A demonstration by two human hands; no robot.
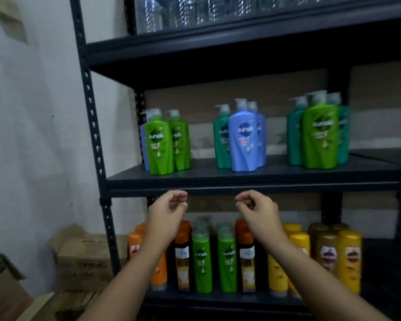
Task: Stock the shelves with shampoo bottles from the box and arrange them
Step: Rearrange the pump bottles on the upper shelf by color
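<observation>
both grips hold nothing: the left hand (169, 206) and right hand (255, 205) hang loosely curled, fingers bent inward, just below the front edge of the middle shelf (252, 181), touching no bottle. on that shelf pump shampoo bottles (242, 137) stand in three mixed-colour clusters with gaps between; flip-cap bottles (203, 258) fill the lower shelf. this looks like the arranging step. the cardboard boxes (83, 262) sit at lower left; next calls for reaching up to regroup a cluster, or turning to the boxes.
</observation>
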